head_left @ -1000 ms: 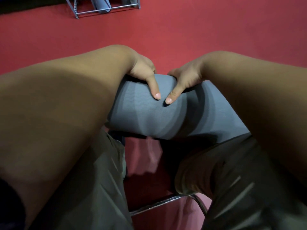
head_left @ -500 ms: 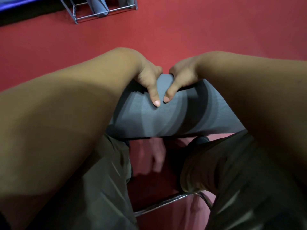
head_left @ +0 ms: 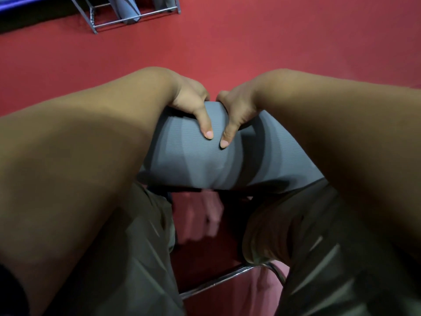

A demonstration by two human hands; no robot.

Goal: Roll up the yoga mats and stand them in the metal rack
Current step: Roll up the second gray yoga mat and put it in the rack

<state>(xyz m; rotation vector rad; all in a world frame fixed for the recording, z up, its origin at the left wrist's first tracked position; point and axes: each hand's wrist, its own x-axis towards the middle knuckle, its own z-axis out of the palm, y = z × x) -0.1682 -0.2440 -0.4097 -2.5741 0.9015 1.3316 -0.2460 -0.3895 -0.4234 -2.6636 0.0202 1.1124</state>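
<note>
left grip [head_left: 193, 106] & right grip [head_left: 239, 109] both clamp the grey mat [head_left: 205, 163], roll prob. nearly done; rolled mats [head_left: 130, 9] already in metal rack [head_left: 136, 18], this one not yet there.

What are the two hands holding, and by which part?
The left hand and right hand both grip the grey yoga mat at its far rolled edge, thumbs on top.

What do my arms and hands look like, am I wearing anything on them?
Both forearms are bare. Left hand and right hand: no gloves, rings or watch visible; short, unpainted nails. A dark patch by the left elbow may be a sleeve.
</note>
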